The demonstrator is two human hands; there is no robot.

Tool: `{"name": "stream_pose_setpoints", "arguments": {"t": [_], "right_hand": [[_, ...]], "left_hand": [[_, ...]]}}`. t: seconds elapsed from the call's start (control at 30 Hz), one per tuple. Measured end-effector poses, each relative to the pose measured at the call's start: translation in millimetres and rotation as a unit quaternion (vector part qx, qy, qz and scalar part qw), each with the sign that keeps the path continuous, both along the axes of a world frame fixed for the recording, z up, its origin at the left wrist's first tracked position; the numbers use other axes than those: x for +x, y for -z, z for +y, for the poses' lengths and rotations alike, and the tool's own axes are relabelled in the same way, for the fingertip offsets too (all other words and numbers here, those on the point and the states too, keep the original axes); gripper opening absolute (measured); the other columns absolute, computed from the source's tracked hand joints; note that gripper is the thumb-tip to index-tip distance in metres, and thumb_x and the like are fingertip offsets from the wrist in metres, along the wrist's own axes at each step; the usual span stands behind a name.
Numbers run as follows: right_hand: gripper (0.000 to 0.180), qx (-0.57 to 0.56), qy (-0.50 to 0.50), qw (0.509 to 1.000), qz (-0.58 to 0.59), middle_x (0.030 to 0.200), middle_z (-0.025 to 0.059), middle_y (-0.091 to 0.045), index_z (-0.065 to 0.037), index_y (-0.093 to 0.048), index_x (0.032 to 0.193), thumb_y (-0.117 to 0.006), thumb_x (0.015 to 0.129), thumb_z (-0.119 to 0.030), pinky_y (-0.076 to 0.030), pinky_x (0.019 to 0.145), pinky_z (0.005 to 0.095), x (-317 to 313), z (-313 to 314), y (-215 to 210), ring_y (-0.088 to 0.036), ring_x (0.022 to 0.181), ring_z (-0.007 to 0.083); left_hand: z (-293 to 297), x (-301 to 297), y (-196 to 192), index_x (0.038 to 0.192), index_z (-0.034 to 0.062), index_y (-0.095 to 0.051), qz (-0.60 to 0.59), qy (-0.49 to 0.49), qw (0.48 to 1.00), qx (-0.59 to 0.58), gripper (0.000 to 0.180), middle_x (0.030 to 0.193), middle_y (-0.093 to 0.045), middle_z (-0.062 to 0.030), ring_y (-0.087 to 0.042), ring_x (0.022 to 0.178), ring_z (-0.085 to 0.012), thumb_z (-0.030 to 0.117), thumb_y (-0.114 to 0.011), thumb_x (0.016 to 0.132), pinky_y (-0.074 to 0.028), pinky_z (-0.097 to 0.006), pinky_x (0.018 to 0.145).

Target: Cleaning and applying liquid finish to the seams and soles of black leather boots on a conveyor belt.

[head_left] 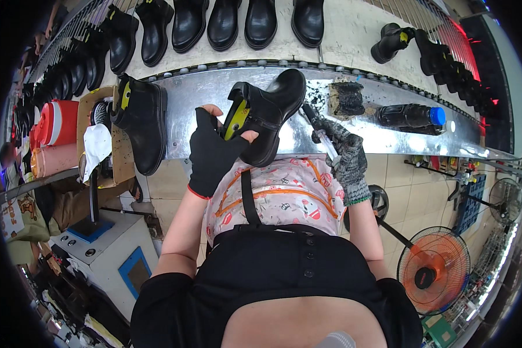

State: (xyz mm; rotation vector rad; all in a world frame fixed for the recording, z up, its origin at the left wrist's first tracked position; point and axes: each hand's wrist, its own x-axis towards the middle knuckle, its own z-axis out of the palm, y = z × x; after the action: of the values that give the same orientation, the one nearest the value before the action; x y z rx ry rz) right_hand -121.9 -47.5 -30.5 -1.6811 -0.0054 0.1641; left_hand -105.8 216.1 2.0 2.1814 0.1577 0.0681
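Observation:
My left hand (213,152), in a black fingerless glove, grips a black ankle boot (269,113) by its opening, where a yellow lining shows. The boot lies tilted over the edge of a metal bench (203,93), its sole turned to the right. My right hand (348,156), in a grey knitted glove, holds a thin brush (318,129) whose dark tip touches the boot's sole edge. A patterned apron covers my lap below both hands.
A second black boot (142,122) stands at the bench's left end. A dirty sponge block (346,100) and a dark bottle with a blue cap (412,115) lie to the right. Several boots line the conveyor (342,29) behind. An orange fan (434,269) stands lower right, a machine (104,246) lower left.

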Motion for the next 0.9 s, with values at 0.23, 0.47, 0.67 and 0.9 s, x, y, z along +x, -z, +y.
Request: {"name": "stream_pose_setpoints", "arguments": {"t": [0.23, 0.47, 0.67, 0.9], "right_hand": [[0.056, 0.003, -0.029, 0.999, 0.026, 0.107, 0.0128, -0.062, 0.007, -0.053, 0.121, -0.064, 0.081, -0.03, -0.042, 0.094, 0.0327, -8.4, 1.2, 5.3, -0.058, 0.098, 0.0194], [0.04, -0.06, -0.085, 0.994, 0.011, 0.114, 0.0142, -0.062, 0.005, -0.055, 0.119, -0.054, 0.078, 0.005, -0.045, 0.092, 0.0301, -14.7, 7.2, -10.9, -0.059, 0.103, 0.0182], [0.03, 0.107, -0.06, 0.992, 0.025, 0.101, 0.0057, -0.068, -0.004, -0.061, 0.117, -0.051, 0.092, -0.016, -0.049, 0.073, 0.024, -18.2, 2.6, -1.3, -0.062, 0.083, 0.0092], [0.047, 0.284, -0.043, 0.928, 0.237, 0.113, 0.0049, -0.065, 0.001, -0.057, 0.12, -0.042, 0.097, -0.038, -0.049, 0.067, 0.0218, -22.1, -24.1, -3.8, -0.062, 0.091, 0.0086]], "left_hand": [[-2.1, -14.7, 13.6, 0.103, 0.0066, -0.037, 0.03, 0.012, 0.992, -0.122, 0.061, 0.069, -0.047, -0.0014, -0.052, 0.058, -0.0093, 0.017, -0.083, 0.064, -0.043, -0.023, 0.052], [7.5, -28.7, 28.3, 0.117, 0.0046, -0.036, 0.154, -0.029, 0.935, -0.319, 0.066, 0.09, -0.061, -0.0113, -0.062, 0.077, -0.0153, 0.005, -0.078, 0.065, -0.052, -0.025, 0.065], [9.1, -34.0, 30.6, 0.125, 0.0022, -0.041, 0.21, -0.001, 0.918, -0.336, 0.069, 0.097, -0.061, -0.0106, -0.062, 0.082, -0.0174, 0.004, -0.075, 0.066, -0.054, -0.027, 0.065], [-3.6, -31.4, 26.2, 0.122, 0.0012, -0.046, 0.258, 0.008, 0.883, -0.393, 0.062, 0.1, -0.06, -0.0093, -0.062, 0.08, -0.0167, 0.002, -0.073, 0.066, -0.055, -0.029, 0.063]]}}
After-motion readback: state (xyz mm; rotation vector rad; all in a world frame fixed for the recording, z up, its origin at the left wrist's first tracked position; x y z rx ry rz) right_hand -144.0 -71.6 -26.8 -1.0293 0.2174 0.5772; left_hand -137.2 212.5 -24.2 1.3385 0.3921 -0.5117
